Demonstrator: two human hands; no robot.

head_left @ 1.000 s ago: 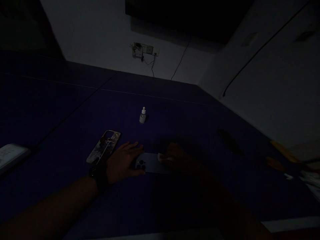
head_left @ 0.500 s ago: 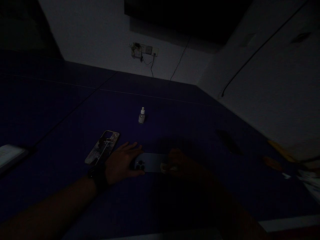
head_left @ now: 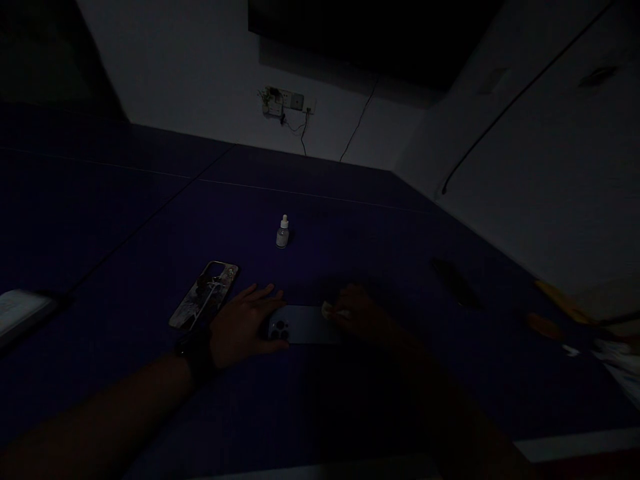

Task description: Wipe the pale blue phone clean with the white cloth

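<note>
The room is very dark. A pale smartphone lies face down on the dark blue table, its camera cluster toward the left. My left hand, with a dark watch on the wrist, rests flat on the phone's left end and holds it still. My right hand presses a small white wipe against the phone's right end near its far edge. A patterned phone case lies just left of my left hand. A small white dropper bottle stands upright farther back.
A pale flat object sits at the left edge. A dark slim object lies to the right; orange and white items are near the right wall. A wall socket with cables sits behind the table.
My right hand with the wipe slid to the phone's near edge, then back to its far edge. My left hand stayed in place on the phone.
</note>
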